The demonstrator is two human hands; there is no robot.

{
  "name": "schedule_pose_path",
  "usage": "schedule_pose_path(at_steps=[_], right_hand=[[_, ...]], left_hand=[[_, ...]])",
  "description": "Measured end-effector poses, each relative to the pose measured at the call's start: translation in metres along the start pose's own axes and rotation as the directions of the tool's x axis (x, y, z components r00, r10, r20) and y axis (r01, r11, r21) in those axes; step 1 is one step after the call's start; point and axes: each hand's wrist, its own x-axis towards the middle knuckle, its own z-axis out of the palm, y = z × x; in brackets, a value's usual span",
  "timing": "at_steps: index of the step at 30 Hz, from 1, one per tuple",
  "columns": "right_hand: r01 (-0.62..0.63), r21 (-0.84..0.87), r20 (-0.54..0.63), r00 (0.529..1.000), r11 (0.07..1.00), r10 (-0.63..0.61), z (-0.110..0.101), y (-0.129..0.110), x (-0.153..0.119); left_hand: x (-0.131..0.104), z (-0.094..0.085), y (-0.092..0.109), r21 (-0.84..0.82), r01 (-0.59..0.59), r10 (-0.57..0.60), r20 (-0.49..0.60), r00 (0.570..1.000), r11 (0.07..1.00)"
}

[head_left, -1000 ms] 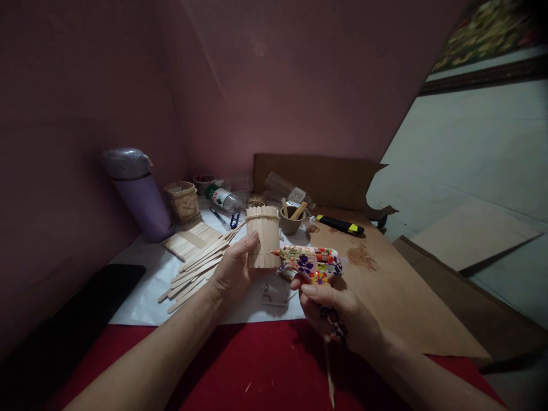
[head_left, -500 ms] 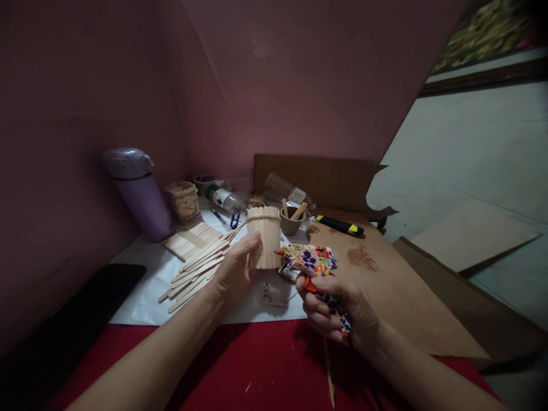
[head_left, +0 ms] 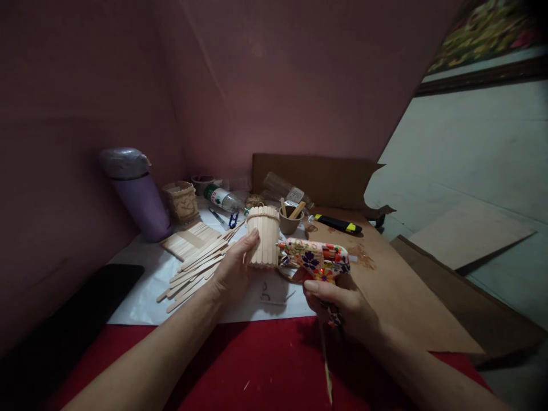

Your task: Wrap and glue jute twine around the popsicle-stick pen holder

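My left hand (head_left: 237, 257) is closed on a small cup covered in upright popsicle sticks (head_left: 266, 240), thumb on its front side. A band of twine (head_left: 263, 216) circles the cup near its top. My right hand (head_left: 338, 299) grips a flower-patterned hot glue gun (head_left: 314, 257) by its handle. The gun lies nearly level, its nozzle at the cup's right side; whether it touches, I cannot tell. A clear glue stick end (head_left: 353, 258) pokes out of the gun's back. Loose popsicle sticks (head_left: 201, 271) are spread on the white sheet left of the cup.
Behind are a purple tumbler (head_left: 139, 194), a decorated stick box (head_left: 180, 202), a plastic bottle (head_left: 225, 198) and a small pot (head_left: 291, 221) holding sticks. A black-and-yellow utility knife (head_left: 338, 224) rests on brown cardboard (head_left: 398, 297). Red cloth (head_left: 257, 365) covers the near edge.
The glue gun has turned so its side and back end show more, and my right hand has shifted slightly with it. The cup stays nearly in place in my left hand.
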Motion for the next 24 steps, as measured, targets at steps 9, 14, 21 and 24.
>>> schedule_pose_path(at_steps=[9, 14, 21, 24], right_hand=[[0.259, -0.378, 0.037, 0.964, 0.889, -0.265, -0.008, -0.006, 0.008], [0.293, -0.566, 0.025, 0.940, 0.771, -0.339, -0.013, 0.004, 0.012], [0.420, -0.660, 0.185, 0.895, 0.623, -0.406, -0.017, 0.004, 0.014], [0.524, -0.685, 0.297, 0.835, 0.506, -0.464, -0.019, 0.004, 0.014]], left_hand=[[0.000, 0.002, -0.003, -0.002, -0.009, 0.008, -0.069, 0.998, 1.000], [-0.001, 0.004, -0.003, -0.024, 0.065, -0.068, -0.158, 0.985, 0.998], [-0.003, 0.008, -0.001, 0.018, 0.077, -0.074, -0.143, 0.987, 0.997], [-0.004, 0.010, 0.000, 0.047, 0.108, -0.100, -0.153, 0.983, 0.993]])
